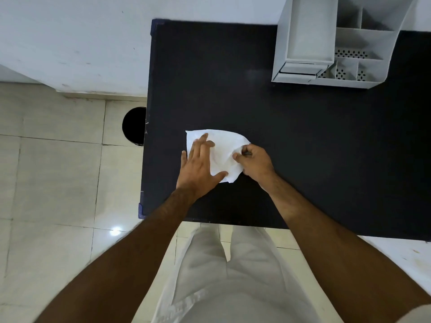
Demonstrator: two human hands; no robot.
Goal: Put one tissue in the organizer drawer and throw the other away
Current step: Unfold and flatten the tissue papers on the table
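A white tissue (225, 145) lies spread on the black table (303, 136), near its left front part. My left hand (200, 166) rests flat on the tissue's left side, fingers apart. My right hand (255, 163) pinches the tissue's right edge between thumb and fingers. I cannot tell whether one or two tissues lie there. The white desk organizer (331, 43) stands at the table's far right, its small drawer (297, 71) at the lower left front looking slightly pulled out. A black bin (134, 125) stands on the floor by the table's left edge.
A white wall runs behind the table. Pale floor tiles (53, 178) lie to the left. The organizer has several open compartments with perforated bottoms. My legs in light trousers stand against the table's front edge.
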